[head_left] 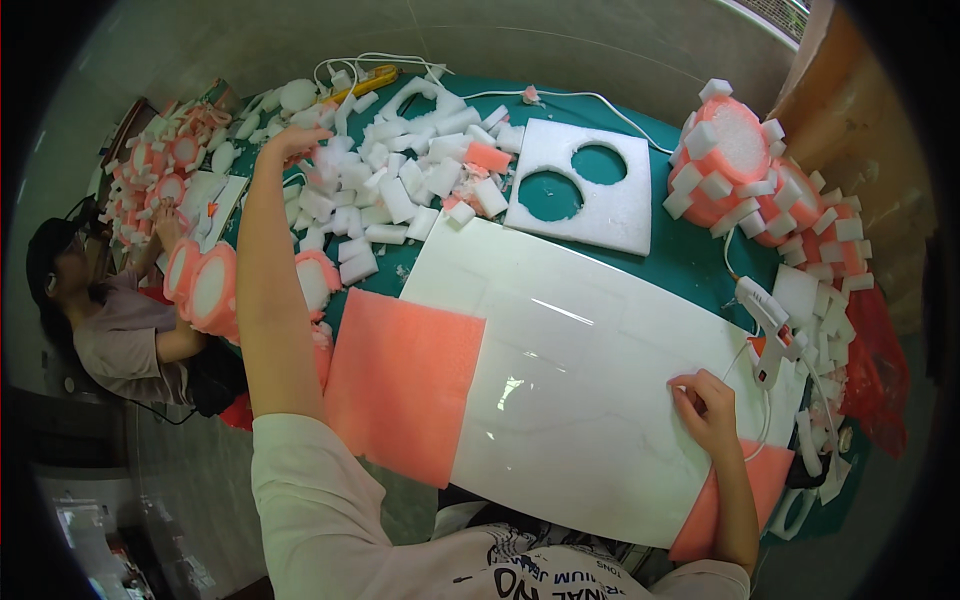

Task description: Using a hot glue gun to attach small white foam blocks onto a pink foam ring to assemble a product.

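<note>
My left hand (292,141) reaches far across the green table (690,265) into a pile of white foam blocks (400,185), fingers resting on the pieces; whether it grips one I cannot tell. My right hand (706,398) rests with curled fingers on a glossy white board (570,370) in front of me. A white glue gun (765,325) with a cord lies just beyond the right hand. A pink foam sheet (405,380) lies on the board's left end.
A white foam slab with two round holes (585,190) lies behind the board. Pink foam rings studded with white blocks (740,160) stack at the right. Another person (110,320) sits at the left beside more pink rings (205,285).
</note>
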Available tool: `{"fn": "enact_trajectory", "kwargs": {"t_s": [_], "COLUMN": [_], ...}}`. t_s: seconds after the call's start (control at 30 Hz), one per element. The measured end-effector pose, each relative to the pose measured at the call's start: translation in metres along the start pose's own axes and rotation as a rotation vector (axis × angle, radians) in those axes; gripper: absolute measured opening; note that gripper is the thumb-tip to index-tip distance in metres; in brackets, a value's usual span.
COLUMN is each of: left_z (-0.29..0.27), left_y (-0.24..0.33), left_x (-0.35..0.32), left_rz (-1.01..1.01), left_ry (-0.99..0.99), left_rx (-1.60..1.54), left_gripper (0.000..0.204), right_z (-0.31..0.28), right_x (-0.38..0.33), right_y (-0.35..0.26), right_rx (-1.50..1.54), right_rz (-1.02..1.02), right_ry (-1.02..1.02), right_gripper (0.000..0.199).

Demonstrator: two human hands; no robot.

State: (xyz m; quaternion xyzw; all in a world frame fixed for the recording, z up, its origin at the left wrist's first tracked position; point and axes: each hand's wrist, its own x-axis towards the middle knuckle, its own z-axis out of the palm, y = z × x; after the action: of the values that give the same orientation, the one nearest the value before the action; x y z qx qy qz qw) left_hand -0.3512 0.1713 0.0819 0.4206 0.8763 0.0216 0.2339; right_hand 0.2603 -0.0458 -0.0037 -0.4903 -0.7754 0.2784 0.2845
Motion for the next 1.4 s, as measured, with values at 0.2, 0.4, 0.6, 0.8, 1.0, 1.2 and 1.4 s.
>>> {"fn": "enact_trajectory", "kwargs": {"t_s": [0.2, 0.4, 0.6, 0.8, 1.0, 1.2, 1.4], "left_z": [-0.014, -0.014, 0.037, 0.099, 0.033, 0.053, 0.083], "left_y": [0.029, 0.000, -0.106, 0.010, -0.003, -0.002, -0.037], "left_x": [-0.038, -0.010, 0.063, -0.013, -0.052, -0.118, -0.149], "left_rz": [0.049, 0.250, -0.083, 0.125, 0.170, 0.159, 0.142], "left_ry": [-0.303, 0.221, 0.297, -0.035, 0.000, -0.260, -0.280], "left_rx": [0.057, 0.067, -0.056, -0.182, 0.134, 1.009, 0.866], "left_gripper": [0.040, 0.040, 0.089, 0.092, 0.084, 0.098, 0.109], "right_z": [0.000, 0.000, 0.011, 0.000, 0.004, 0.001, 0.004], "right_x": [-0.002, -0.001, 0.004, -0.008, -0.003, -0.007, -0.007], "right_y": [0.002, -0.001, -0.011, 0.005, 0.001, 0.006, 0.008], "right_rx": [-0.003, 0.028, 0.097, -0.016, -0.003, -0.032, -0.015], "right_rz": [-0.016, -0.023, -0.113, -0.038, -0.098, -0.093, -0.116], "right_ry": [-0.002, -0.007, -0.008, 0.021, 0.023, 0.035, 0.030], "right_gripper": [0.012, 0.012, 0.012, 0.012, 0.013, 0.013, 0.012]}}
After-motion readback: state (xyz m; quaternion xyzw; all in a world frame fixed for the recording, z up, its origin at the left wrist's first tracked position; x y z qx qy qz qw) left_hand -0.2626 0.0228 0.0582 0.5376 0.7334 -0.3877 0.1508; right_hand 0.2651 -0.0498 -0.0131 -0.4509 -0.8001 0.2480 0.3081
